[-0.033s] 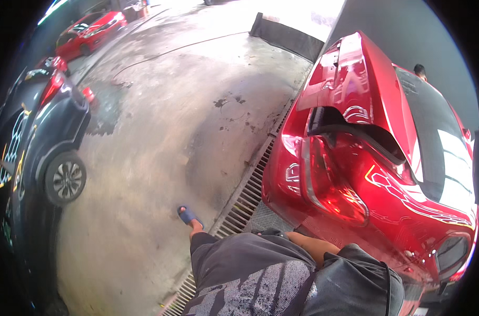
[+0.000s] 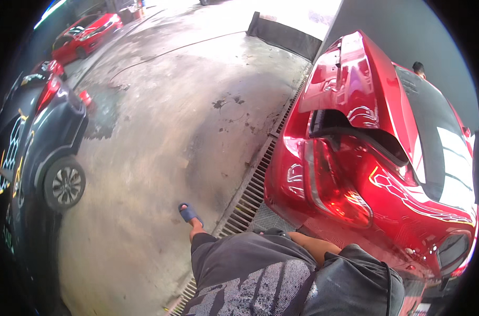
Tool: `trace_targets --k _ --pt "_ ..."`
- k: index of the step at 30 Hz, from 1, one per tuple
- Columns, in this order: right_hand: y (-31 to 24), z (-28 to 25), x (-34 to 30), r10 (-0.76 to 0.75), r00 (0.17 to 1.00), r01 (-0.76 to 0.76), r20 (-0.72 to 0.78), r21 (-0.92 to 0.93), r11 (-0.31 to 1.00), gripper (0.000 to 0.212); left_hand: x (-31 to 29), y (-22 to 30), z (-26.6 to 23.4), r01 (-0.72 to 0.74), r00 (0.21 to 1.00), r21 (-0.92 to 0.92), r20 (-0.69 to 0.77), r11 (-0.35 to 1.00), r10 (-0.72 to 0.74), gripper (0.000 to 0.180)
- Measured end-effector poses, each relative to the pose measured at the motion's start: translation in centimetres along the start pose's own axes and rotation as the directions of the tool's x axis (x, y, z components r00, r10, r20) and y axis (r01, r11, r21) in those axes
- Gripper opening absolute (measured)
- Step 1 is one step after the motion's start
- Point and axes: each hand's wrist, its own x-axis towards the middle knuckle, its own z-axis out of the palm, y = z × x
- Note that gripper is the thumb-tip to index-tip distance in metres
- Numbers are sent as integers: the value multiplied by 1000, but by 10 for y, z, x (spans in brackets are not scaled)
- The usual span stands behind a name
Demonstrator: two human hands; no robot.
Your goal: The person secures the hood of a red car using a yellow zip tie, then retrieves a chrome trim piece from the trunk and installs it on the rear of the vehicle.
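My right forearm [image 2: 316, 246] comes out of a dark sleeve and bends across the front of my body. At its end, my right hand [image 2: 273, 231] shows only as a dark shape at my waist, perhaps gloved. Its fingers and anything in them cannot be made out. My left hand is out of sight. Close on my right stands the rear of a glossy red car [image 2: 287, 179], with its boot lid [image 2: 355, 79] partly raised. The red tail light [image 2: 338, 184] faces me, and the dark seam under the lid shows.
A metal drain grate [image 2: 250, 195] runs along the floor beside the red car. A dark car [image 2: 60, 126] stands at left, another red car [image 2: 87, 37] at far left. A thin hose [image 2: 176, 50] crosses the concrete. Someone's head [image 2: 418, 68] shows beyond the near red car.
My view has shifted very slightly, so the dark car sits a little further left and the near red car a little further right. My right arm keeps its pose.
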Motion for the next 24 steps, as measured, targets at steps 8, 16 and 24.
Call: trace_targets --k 8,16,24 --pt "-105 2 166 241 933 -199 -269 173 965 48 198 242 -387 -255 936 802 64 541 346 46" --pt "-232 -65 272 478 839 -363 -262 385 849 50 241 762 -755 -608 757 -399 -550 686 352 40" --pt "-198 -116 398 636 762 -646 117 75 760 47 281 1018 -689 -842 448 234 -199 486 871 57"
